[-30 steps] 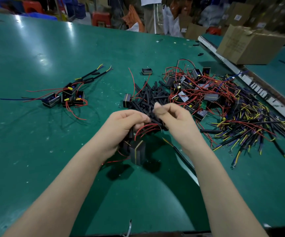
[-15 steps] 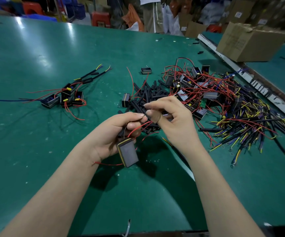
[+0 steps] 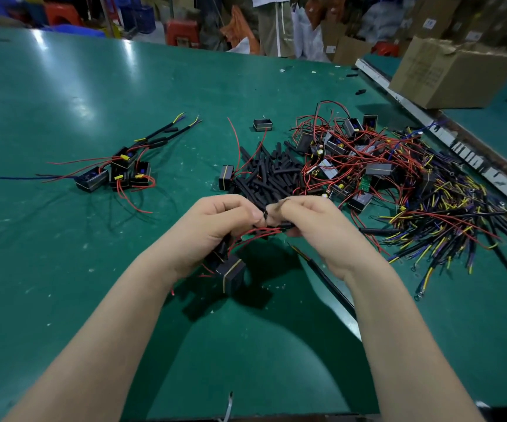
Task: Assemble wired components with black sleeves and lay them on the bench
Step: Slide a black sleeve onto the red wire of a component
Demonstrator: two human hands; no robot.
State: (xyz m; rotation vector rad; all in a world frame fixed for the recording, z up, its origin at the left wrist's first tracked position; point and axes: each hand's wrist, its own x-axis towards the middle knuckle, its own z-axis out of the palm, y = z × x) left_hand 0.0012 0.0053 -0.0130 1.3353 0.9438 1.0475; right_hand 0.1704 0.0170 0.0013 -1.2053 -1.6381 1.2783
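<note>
My left hand [image 3: 215,229] pinches the red wires [image 3: 256,232] of a small black box component [image 3: 232,274], which hangs below the palm. My right hand [image 3: 313,226] pinches a short black sleeve [image 3: 285,226] at the end of those wires, fingertips almost touching the left hand's. A thin black cable [image 3: 328,281] runs down under my right wrist. Just beyond the hands lies a heap of loose black sleeves [image 3: 269,176]. Several finished components with sleeved leads [image 3: 124,172] lie at the left on the green bench [image 3: 78,284].
A tangle of black boxes with red wires [image 3: 352,162] and a pile of yellow, blue and black leads [image 3: 459,226] fill the right side. A lone black box [image 3: 262,124] sits farther back. A cardboard box [image 3: 450,74] stands beyond a rail [image 3: 428,120] at the right.
The hands have drawn close together again at the wire ends. The black box, tipped up in my left palm half a second ago, now hangs lower beneath it.
</note>
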